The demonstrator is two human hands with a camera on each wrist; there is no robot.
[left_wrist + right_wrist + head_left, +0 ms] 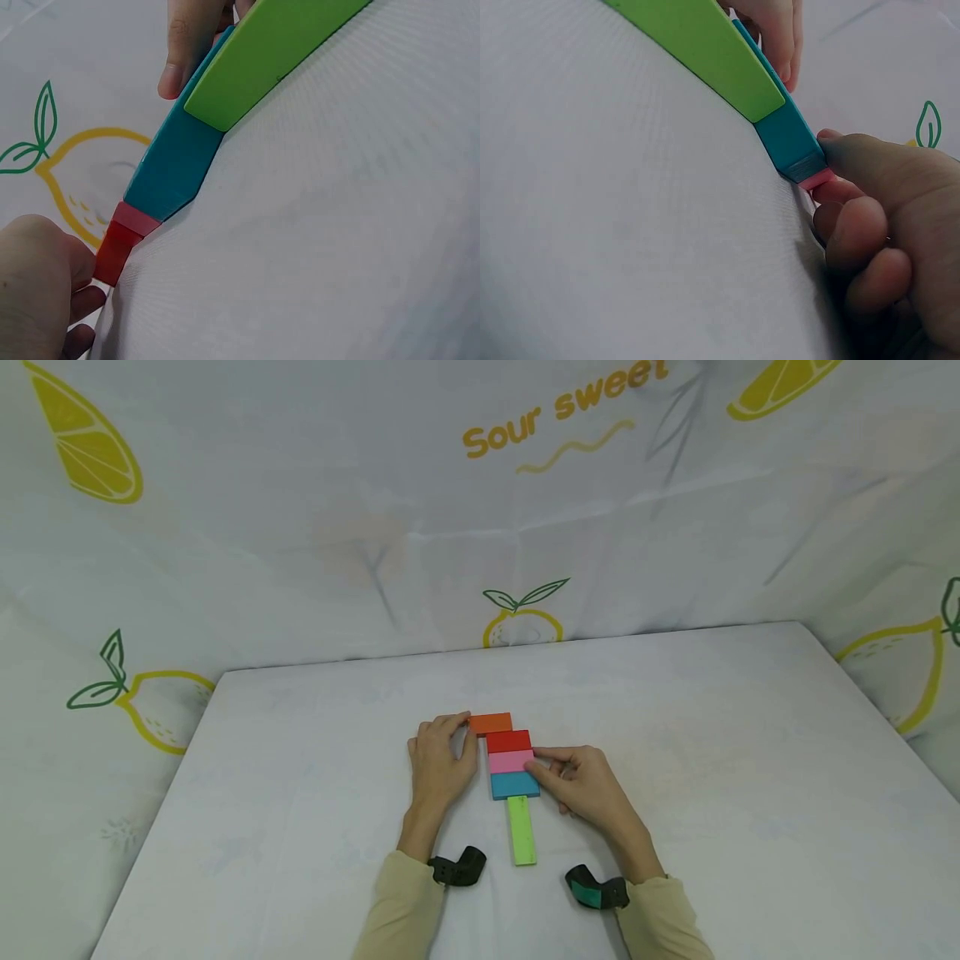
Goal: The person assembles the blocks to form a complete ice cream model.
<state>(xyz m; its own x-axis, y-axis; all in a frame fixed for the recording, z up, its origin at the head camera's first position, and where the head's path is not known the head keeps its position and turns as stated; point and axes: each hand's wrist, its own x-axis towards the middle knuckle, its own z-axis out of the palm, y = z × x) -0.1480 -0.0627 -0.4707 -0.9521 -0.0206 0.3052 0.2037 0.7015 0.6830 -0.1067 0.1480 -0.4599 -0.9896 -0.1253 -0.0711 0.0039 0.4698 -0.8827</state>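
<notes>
Flat coloured blocks form a column on the white table. A light green block [522,835] stands lengthwise at the near end. Beyond it lie a blue block [515,786], a pink block [508,762] and a red block [508,741], crosswise and touching. The orange block [492,723] is farthest and juts left of the red one. My left hand [441,762] holds the orange block's left end between thumb and fingers. With thumb and index finger, my right hand [592,785] pinches the right end of the pink block. The orange block cannot be made out in the left wrist view.
A white-covered table [300,777] carries the blocks. Behind it hangs a pale curtain [285,568] with lemon prints. Black wrist devices [459,867] sit on both forearms, close to the green block's near end.
</notes>
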